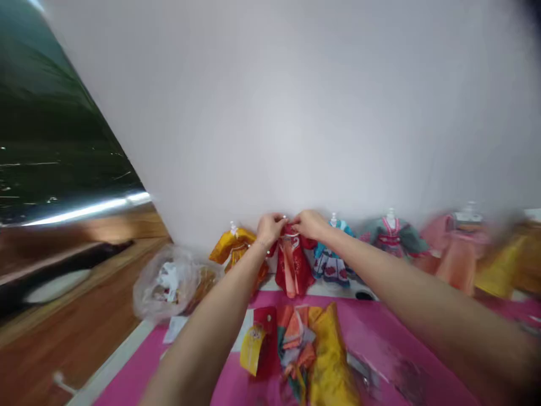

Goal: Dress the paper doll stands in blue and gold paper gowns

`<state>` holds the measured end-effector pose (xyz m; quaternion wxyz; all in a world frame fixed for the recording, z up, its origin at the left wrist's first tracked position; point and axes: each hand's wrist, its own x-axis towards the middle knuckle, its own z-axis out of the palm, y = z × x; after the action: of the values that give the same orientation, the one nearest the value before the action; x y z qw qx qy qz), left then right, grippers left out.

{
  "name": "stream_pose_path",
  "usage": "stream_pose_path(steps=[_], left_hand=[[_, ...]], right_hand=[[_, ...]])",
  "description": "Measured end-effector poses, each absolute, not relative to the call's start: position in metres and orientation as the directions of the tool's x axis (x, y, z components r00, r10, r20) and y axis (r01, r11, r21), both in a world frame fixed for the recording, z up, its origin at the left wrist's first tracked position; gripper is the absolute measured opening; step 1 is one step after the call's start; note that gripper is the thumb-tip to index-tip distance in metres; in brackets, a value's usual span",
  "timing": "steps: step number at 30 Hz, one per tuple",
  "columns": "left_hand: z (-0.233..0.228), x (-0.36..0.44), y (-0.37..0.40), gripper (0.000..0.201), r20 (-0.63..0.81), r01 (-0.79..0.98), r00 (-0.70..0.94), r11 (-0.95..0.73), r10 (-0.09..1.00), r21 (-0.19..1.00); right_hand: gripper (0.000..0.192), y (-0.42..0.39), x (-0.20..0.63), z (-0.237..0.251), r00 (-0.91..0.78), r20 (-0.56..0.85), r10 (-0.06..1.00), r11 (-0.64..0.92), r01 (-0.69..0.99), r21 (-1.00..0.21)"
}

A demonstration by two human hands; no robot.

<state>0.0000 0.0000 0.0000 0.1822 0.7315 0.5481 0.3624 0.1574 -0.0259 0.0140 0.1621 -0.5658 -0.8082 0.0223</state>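
Both my arms reach forward to a small red doll dress [292,265] that stands against the white wall. My left hand [270,227] pinches its top on the left side. On the right side of the collar, my right hand [310,224] does the same. To the left of it stands a yellow doll dress [234,246] on a small white stand, and to the right a blue and white one [331,262]. The picture is blurred by motion.
More doll dresses [393,237] line the wall to the right. A heap of folded orange and yellow doll clothes [315,349] lies on the pink mat [380,338] below my arms. A clear plastic bag [169,287] sits at the left on the wooden floor [54,344].
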Motion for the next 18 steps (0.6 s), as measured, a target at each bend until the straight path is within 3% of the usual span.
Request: stream_pose_path(steps=[18], left_hand=[[-0.006,-0.023,-0.007,0.022,0.379,0.563,0.241,-0.446,0.894,0.696]], right_hand=[[0.031,-0.038,0.174,0.021,-0.266,0.267,0.926,0.308,0.943,-0.129]])
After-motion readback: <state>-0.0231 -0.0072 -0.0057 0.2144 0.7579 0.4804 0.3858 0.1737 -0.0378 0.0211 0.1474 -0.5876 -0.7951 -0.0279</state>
